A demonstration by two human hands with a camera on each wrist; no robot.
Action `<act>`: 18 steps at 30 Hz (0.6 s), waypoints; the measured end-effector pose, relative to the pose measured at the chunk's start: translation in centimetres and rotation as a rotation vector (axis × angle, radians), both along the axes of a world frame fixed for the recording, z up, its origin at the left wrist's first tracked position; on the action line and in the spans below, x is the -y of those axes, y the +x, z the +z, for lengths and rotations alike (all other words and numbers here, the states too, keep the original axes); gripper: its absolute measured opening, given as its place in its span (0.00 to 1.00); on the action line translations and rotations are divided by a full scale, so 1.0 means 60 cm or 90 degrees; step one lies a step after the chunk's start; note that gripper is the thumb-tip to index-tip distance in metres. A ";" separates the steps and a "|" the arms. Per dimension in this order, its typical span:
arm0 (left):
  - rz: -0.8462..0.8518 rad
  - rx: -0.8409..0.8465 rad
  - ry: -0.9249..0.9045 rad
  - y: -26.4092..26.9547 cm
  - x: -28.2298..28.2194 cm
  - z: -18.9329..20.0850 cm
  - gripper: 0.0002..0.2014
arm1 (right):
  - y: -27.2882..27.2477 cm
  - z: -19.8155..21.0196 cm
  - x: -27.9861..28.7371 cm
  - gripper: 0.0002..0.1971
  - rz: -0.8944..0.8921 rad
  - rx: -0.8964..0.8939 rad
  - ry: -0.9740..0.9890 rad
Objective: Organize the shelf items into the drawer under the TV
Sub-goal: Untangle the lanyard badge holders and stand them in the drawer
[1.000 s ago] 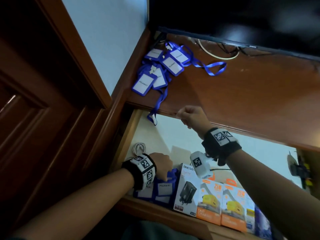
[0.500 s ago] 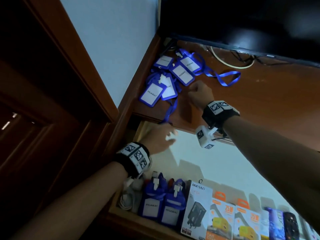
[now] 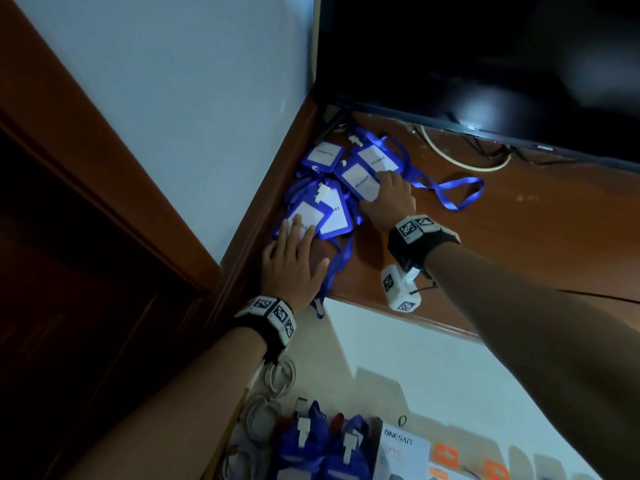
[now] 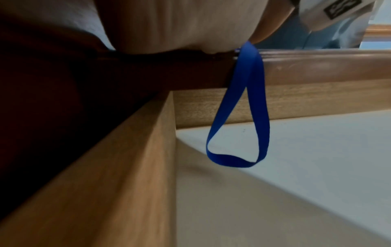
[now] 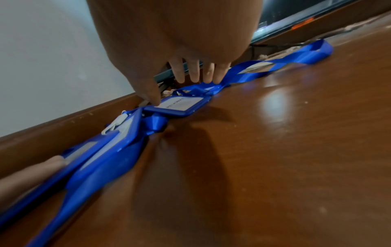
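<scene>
Several blue badge holders with white cards and blue lanyards lie heaped in the shelf (image 3: 519,237) corner under the TV. My left hand (image 3: 298,233) lies flat, fingers straight, on the nearest badge holder (image 3: 308,214). My right hand (image 3: 388,188) reaches further in; its thumb and fingertips pinch another badge holder (image 3: 360,178), (image 5: 182,105) from both ends. One lanyard loop (image 4: 239,133) hangs over the shelf edge into the open drawer (image 3: 433,368). The left wrist view shows only my palm (image 4: 180,25), not the fingers.
The black TV (image 3: 485,64) stands close above the shelf, with cables (image 3: 464,157) behind. In the drawer's front row stand blue badge holders (image 3: 322,452), a white ONESAM box (image 3: 401,455) and orange boxes (image 3: 446,459); white cables (image 3: 273,386) lie at its left. A wall bounds the left.
My left hand rose out of the drawer and came to rest on the nearest badge holder. My right hand left the shelf edge and moved in onto a badge further back.
</scene>
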State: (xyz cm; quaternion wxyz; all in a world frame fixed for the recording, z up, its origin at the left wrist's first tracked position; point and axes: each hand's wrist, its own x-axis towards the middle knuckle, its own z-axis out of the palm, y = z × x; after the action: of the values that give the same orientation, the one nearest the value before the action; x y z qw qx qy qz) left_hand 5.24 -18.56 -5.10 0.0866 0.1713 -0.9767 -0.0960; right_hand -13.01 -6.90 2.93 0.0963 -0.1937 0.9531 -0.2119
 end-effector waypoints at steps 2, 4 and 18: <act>-0.004 -0.022 -0.018 -0.001 -0.001 -0.002 0.33 | -0.004 -0.008 0.006 0.33 0.026 0.001 0.008; -0.002 -0.026 -0.023 -0.002 -0.003 -0.001 0.34 | -0.003 -0.020 0.009 0.32 0.020 0.011 0.021; 0.007 0.002 -0.020 -0.004 -0.004 0.003 0.34 | 0.013 0.005 -0.043 0.11 -0.053 -0.095 -0.040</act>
State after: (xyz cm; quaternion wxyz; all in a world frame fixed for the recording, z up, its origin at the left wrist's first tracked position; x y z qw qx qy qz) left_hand 5.01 -18.33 -4.93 0.0882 0.1757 -0.9772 -0.0800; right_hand -12.24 -4.30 3.21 0.0097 -0.1725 0.9576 -0.2305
